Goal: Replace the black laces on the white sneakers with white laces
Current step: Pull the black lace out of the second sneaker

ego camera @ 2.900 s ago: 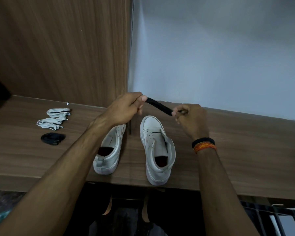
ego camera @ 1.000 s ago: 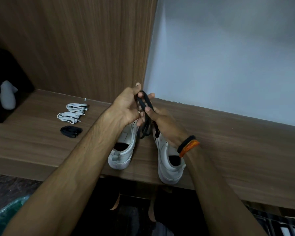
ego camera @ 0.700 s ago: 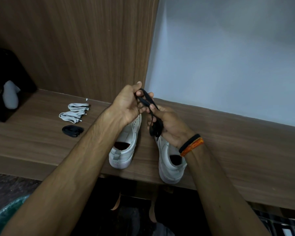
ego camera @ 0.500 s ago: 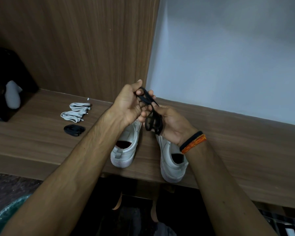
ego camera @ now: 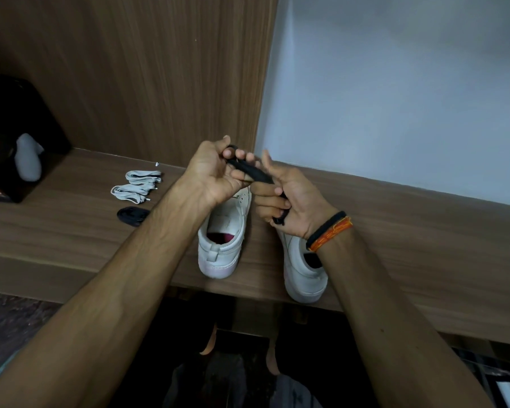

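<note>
You are standing in what looks like a home, at a built-in storage nook. A wood-grain shelf (ego camera: 424, 231) runs along a plain pale wall (ego camera: 395, 98), with a matching laminate panel (ego camera: 130, 69) rising at the left like a wardrobe side. Household odds and ends sit on the shelf: a pair of white sneakers (ego camera: 224, 237), bundled white laces (ego camera: 136, 187), a coiled black lace (ego camera: 131, 215) and a dark box (ego camera: 12, 113) in the far-left corner. Your bare feet (ego camera: 208, 343) show on the floor below.
</note>
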